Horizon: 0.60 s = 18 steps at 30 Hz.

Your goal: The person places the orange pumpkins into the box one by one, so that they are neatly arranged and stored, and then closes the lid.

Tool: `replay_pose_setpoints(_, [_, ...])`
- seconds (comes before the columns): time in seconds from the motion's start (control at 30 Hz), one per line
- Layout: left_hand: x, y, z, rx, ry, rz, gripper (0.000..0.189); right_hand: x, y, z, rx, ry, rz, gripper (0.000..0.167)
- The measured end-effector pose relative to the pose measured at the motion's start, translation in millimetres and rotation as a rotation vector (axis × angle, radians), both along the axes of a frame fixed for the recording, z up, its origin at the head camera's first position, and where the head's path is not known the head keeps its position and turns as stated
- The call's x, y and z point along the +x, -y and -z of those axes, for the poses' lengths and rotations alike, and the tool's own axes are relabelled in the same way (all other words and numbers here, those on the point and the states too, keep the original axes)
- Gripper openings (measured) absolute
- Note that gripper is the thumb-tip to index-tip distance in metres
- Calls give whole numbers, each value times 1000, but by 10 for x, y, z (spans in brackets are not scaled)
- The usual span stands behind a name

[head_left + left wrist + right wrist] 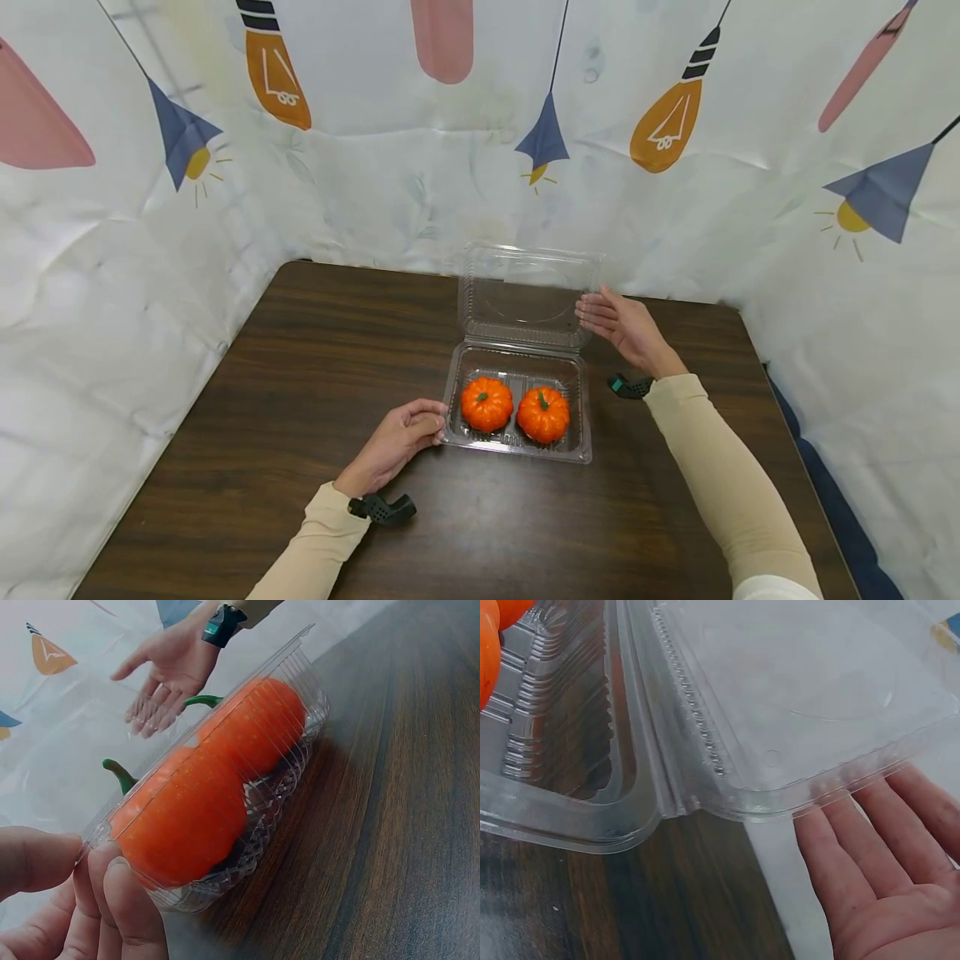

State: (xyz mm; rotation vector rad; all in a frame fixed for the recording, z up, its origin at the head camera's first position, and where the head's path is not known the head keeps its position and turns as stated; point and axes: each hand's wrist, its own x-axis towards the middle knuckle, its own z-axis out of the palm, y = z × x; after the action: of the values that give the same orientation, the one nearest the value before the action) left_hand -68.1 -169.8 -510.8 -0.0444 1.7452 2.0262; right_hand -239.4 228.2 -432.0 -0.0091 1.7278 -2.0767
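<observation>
A clear plastic clamshell container (517,451) lies on the table, its lid (525,302) raised and tilted back on the hinge. Inside the base sit two small orange pumpkins with green stems, the left pumpkin (487,405) beside the right pumpkin (543,415). My left hand (397,442) pinches the base's left rim between thumb and fingers, plain in the left wrist view. At the lid's right edge is my right hand (626,329), its fingers (885,847) extended behind the clear plastic, palm toward the lid. The right thumb is apart from the lid.
The container stands on a dark wood-grain table (337,358). Behind the table's far edge hangs a white cloth (375,183) printed with lamps and bulbs, and it continues along both sides. Each wrist wears a black band, such as the left band (382,508).
</observation>
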Motion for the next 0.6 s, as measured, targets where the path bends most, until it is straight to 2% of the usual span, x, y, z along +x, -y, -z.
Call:
replay_pose_setpoints(0.27, [5,-8,8,1,-4,-2,46,93,-36,-112,121,-102,-65,84])
replay_pose_setpoints(0.43, [4,-11,9,5,-11,-1,46,163,-65,-212,179,-133,-101,86])
replay_pose_setpoints(0.6, [-1,-15,13,1,-15,3,46,221,-89,-314,258,-140,-117,96])
